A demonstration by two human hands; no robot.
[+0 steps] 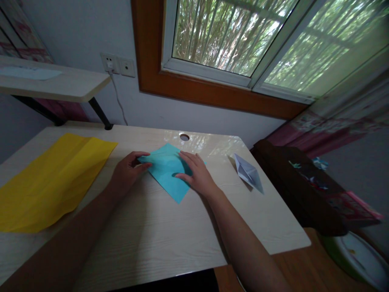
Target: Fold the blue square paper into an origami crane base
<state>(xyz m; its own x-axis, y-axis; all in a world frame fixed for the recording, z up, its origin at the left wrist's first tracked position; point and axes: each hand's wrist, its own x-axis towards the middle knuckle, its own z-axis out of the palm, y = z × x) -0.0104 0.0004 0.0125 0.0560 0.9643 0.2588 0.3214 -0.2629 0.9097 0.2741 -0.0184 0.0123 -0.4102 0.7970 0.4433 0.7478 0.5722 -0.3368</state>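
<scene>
while the left hand [127, 172] pinches the blue paper [167, 170] near the table's [158, 235] far edge, the right hand [197, 174] presses flat on it; yellow sheet [51, 182] lies toward the left edge, folded white paper [248, 172] toward the right edge.

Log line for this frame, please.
left hand: pinching blue paper corner | right hand: flat on blue paper | yellow sheet left | folded white paper right | desk
</scene>
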